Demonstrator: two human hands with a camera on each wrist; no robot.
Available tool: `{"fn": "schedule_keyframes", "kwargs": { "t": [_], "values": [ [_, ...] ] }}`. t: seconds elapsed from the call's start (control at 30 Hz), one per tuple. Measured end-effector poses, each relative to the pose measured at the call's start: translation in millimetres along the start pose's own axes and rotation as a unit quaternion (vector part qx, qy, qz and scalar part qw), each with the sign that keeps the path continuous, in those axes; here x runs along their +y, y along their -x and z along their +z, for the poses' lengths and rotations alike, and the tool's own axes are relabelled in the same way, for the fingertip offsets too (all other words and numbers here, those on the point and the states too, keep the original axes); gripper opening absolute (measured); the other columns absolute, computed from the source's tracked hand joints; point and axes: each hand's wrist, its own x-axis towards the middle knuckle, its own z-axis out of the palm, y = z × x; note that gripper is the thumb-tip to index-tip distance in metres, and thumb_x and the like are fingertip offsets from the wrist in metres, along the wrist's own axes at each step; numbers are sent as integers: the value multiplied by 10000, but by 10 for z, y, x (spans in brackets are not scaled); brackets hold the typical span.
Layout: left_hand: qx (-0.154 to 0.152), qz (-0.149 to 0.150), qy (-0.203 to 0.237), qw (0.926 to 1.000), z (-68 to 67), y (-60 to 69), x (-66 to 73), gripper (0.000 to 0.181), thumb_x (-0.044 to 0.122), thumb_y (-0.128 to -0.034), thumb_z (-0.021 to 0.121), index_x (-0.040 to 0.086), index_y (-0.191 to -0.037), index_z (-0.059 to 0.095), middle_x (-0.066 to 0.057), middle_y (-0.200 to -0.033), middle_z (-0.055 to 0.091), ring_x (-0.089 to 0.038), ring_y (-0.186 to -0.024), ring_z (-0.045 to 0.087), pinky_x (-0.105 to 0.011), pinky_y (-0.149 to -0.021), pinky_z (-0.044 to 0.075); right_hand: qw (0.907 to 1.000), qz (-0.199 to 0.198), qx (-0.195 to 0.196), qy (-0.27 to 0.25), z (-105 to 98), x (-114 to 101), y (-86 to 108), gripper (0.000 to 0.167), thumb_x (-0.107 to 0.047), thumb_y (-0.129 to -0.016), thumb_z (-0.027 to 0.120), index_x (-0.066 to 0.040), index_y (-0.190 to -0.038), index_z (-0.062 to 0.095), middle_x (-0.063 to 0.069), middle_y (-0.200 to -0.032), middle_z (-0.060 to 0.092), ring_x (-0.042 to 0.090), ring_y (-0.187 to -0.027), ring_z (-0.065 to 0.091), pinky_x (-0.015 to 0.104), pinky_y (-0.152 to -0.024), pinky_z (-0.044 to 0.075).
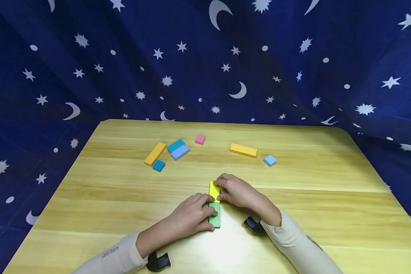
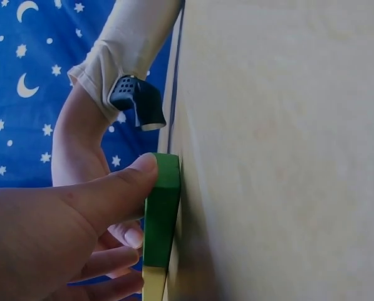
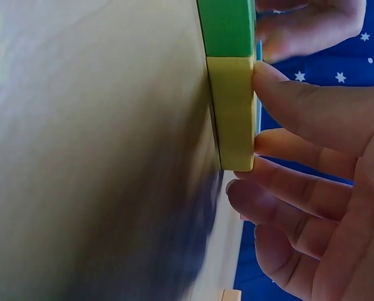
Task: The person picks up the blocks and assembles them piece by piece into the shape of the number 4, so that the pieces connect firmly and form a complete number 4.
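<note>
A green block (image 1: pixel 214 221) and a yellow block (image 1: pixel 212 188) lie end to end, touching, on the wooden table. The left hand (image 1: pixel 191 215) has its thumb at the near end of the green block (image 2: pixel 161 213) and its fingers over the top, one reaching the seam with the yellow. From the right, the right hand (image 1: pixel 241 192) holds the yellow block (image 3: pixel 232 113), thumb near the seam and fingers around the far end. In the left wrist view, the left thumb pad (image 2: pixel 146 164) presses the green block's end.
Farther back at left lie an orange block (image 1: pixel 155 153), a small blue block (image 1: pixel 159 165), a teal block (image 1: pixel 176 145) beside a periwinkle block (image 1: pixel 180 152), and a pink block (image 1: pixel 200 139). Back right are another orange block (image 1: pixel 243 150) and a light blue block (image 1: pixel 270 160).
</note>
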Motion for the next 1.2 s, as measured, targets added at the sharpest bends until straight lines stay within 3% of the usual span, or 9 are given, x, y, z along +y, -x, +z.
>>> {"fn": "schedule_keyframes", "kwargs": {
  "t": [0.13,0.27,0.53,0.87,1.2],
  "values": [
    [38,-3,54,10000,5,6,-5,340,486,-785,629,213,-986,655,-93,-1277,512,-220,-1210,472,-337,-981,427,10000,19,-42,-16,6,13,-7,411,-178,-805,689,18,-1153,592,117,-1116,593,257,-1039,568,396,-883,476],
    [-114,-56,114,9999,-10,8,-4,348,487,-799,609,210,-1007,645,-123,-1322,501,-239,-1263,444,-347,-1003,412,9999,21,-100,-8,2,13,-16,397,-165,-817,675,16,-1160,589,120,-1133,591,267,-1061,561,403,-899,469],
    [-240,-58,22,9997,-31,-15,-2,340,490,-813,587,218,-1009,642,-134,-1319,509,-232,-1259,451,-345,-1011,405,10000,-41,-28,60,-22,16,-22,373,-148,-814,675,8,-1144,598,106,-1127,598,267,-1062,558,406,-897,468],
    [35,122,-9,9999,29,29,22,331,487,-794,610,217,-982,644,-148,-1285,537,-240,-1220,493,-353,-970,444,9999,-131,0,14,26,26,25,368,-185,-817,673,-11,-1135,606,73,-1117,606,241,-1055,566,388,-893,472],
    [15,135,139,9998,19,26,4,313,481,-812,593,228,-989,643,-153,-1283,536,-256,-1212,499,-359,-952,458,9998,-179,5,-118,-1,56,0,351,-202,-830,659,-21,-1126,610,68,-1109,613,226,-1050,570,387,-899,470]
  ]
}}
